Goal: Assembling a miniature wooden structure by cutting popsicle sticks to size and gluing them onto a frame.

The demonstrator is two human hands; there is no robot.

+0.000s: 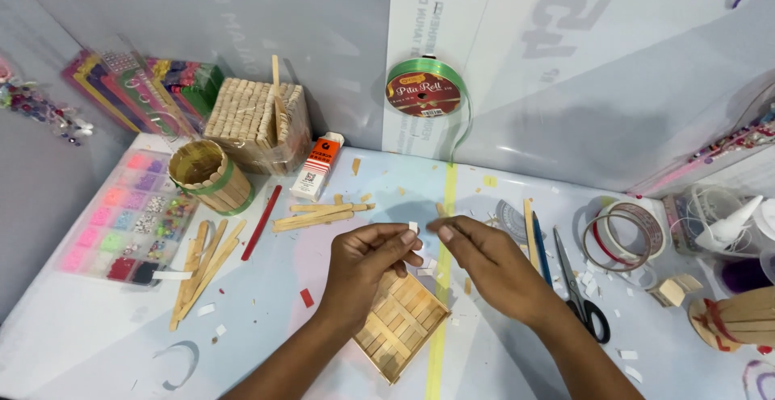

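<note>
— Where do we stand?

— Our left hand [367, 259] pinches a small white scrap [413, 227] between thumb and fingertips, and our right hand [484, 263] is closed narrow just beside it, its fingertips almost meeting the scrap. Whether the right hand holds anything of its own, we cannot tell.

— And the stick panel [401, 323]?

— Flat on the table [339, 198], under our wrists.

— Then we keep our grip light and both hands low over the panel, I'd judge.
</note>
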